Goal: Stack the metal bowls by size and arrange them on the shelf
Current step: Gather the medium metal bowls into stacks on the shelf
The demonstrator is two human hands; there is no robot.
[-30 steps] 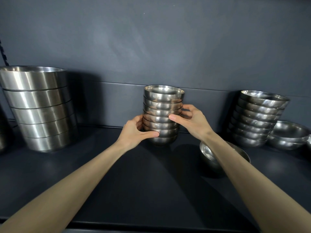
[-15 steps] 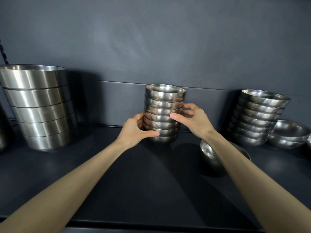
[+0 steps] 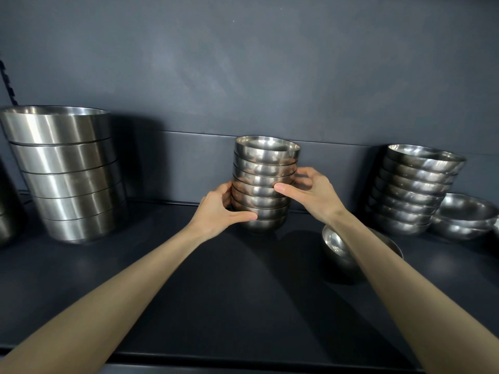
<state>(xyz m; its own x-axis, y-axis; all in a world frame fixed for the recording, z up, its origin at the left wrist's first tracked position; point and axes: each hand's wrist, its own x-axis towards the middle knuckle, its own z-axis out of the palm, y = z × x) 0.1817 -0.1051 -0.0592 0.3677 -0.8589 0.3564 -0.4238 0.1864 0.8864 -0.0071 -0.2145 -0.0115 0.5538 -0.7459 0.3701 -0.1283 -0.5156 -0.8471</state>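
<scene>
Here, the dark shelf (image 3: 189, 306) is carrying everything, with a matte dark wall (image 3: 243, 76) rising behind it. At far left a stack of large straight-sided steel bowls (image 3: 67, 174) is standing, five nested rims showing. At right a stack of medium rounded bowls (image 3: 413, 190) is leaning slightly, with a pair of wide shallow bowls (image 3: 464, 217) sitting just beside it. Centre, a stack of small metal bowls (image 3: 266, 182) is standing upright near the back wall, about eight rims showing, brushed finish reflecting light. Both hands are gripping this stack. The left hand (image 3: 218, 211) is clamping its lower left side, thumb lying across the front of the lowest bowls, fingers wrapping behind. The right hand (image 3: 313, 193) is closing on the middle right side, thumb pressing across the front, fingers curling round the back. A single small bowl (image 3: 340, 252) is sitting apart, partly hidden under the right forearm.
</scene>
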